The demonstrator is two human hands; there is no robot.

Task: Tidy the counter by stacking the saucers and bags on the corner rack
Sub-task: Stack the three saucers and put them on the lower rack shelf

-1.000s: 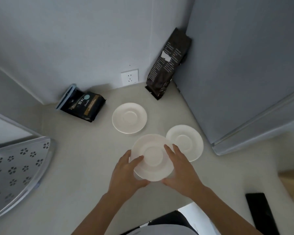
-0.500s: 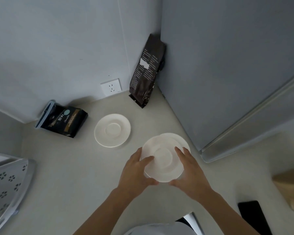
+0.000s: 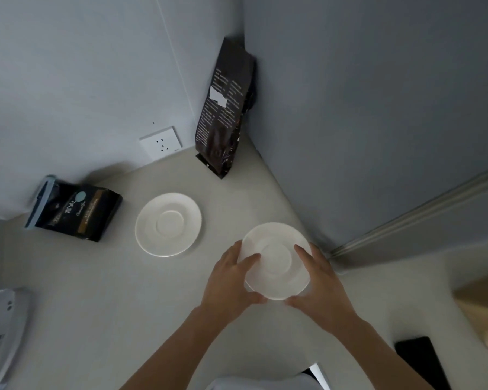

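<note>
left hand (image 3: 231, 280) bare | right hand (image 3: 320, 282) bare | forearms unsleeved | white top

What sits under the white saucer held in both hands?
Nothing shows beneath the white round saucer gripped by the left hand and right hand; it covers whatever lies below. A second white saucer lies apart on the pale counter.

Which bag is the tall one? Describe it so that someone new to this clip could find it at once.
Start at the back corner of the counter, where the wall meets the grey cabinet. The tall bag stands upright there, just right of the socket. Unlike the flat bag lying to the left, it is narrow, with white print and a torn white label.
</note>
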